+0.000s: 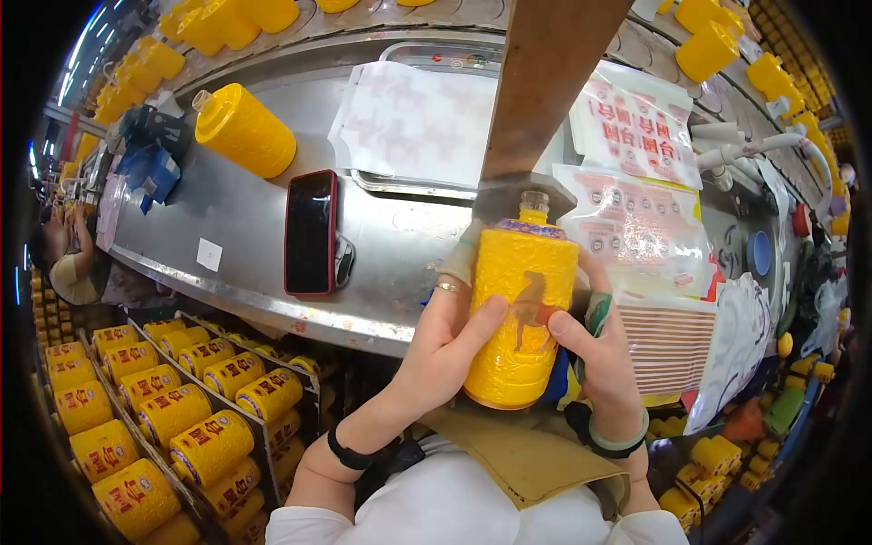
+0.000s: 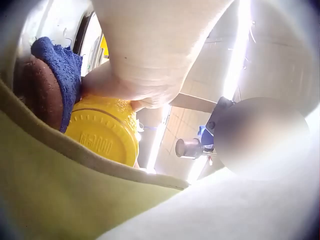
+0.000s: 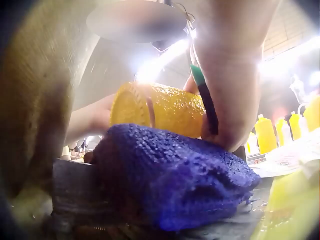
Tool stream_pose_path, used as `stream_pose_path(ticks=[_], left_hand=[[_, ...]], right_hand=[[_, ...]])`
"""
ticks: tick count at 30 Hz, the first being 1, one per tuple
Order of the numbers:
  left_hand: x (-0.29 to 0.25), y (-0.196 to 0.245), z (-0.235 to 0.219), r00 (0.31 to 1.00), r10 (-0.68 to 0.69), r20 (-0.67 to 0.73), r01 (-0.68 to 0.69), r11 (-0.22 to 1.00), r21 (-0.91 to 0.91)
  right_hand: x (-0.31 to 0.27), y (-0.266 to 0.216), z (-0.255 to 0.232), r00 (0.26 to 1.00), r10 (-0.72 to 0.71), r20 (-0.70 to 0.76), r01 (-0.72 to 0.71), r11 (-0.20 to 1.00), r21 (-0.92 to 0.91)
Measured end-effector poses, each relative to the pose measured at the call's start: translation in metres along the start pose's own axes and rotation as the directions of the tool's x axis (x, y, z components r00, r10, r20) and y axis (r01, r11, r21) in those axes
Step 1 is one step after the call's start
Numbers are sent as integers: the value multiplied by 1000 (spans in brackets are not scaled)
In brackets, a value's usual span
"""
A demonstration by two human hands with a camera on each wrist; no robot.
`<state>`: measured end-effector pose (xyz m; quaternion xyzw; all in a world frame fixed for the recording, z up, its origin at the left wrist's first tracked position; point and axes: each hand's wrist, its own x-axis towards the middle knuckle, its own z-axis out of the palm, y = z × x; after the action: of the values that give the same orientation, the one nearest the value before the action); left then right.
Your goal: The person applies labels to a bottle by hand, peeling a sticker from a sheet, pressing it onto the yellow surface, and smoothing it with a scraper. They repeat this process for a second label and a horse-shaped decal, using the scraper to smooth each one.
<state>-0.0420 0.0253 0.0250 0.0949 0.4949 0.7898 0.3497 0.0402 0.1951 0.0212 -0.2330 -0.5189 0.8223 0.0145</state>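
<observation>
From where I stand, the yellow bottle [image 1: 518,359] is up in both hands at the front edge of the steel bench [image 1: 391,291], its base toward the person's body and its glass neck pointing away. The left hand [image 1: 445,345] and right hand [image 1: 601,350] clasp it from either side, fingers bent along the flanks, thumbs laid on the front; the fingertips behind it I can't see. A hold from both sides probably stops the round body turning, leaving the brown horse figure [image 1: 530,304] face up between the thumbs, the right one at its edge. A blue cloth [image 3: 170,170] sits just below, perhaps as padding for the bottle. Printed sheets [image 1: 631,232] lie to the right, seemingly for easy reach. A phone [image 1: 310,232] lies near the front edge and another bottle [image 1: 250,132] is toward the far left corner, both apparently out of the hands' way.
</observation>
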Motion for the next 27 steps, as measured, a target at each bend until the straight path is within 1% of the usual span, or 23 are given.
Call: stream_pose_path(ticks=[4, 6, 9, 12, 22, 24, 27], left_hand=[[1, 0, 1, 1000, 18, -15, -19, 999, -27], [1, 0, 3, 999, 39, -3, -39, 996, 74], [2, -2, 3, 998, 65, -5, -65, 995, 75], [1, 3, 5, 1000, 29, -6, -29, 998, 51], [1, -1, 3, 999, 50, -5, -49, 996, 71], [1, -3, 3, 997, 79, -3, -78, 993, 89], [1, 0, 4, 999, 46, -20, -45, 997, 67]], right_hand=[[0, 0, -1, 1000, 4, 6, -4, 1000, -1], [0, 0, -1, 1000, 3, 1, -3, 1000, -1], [-1, -3, 1, 1000, 22, -2, -22, 1000, -6], [0, -2, 1, 1000, 1, 7, -1, 1000, -26], [0, 0, 1, 1000, -7, 6, 7, 1000, -21], [0, -1, 1, 1000, -2, 6, 2, 1000, -20], [0, -1, 2, 1000, 0, 12, 0, 1000, 2]])
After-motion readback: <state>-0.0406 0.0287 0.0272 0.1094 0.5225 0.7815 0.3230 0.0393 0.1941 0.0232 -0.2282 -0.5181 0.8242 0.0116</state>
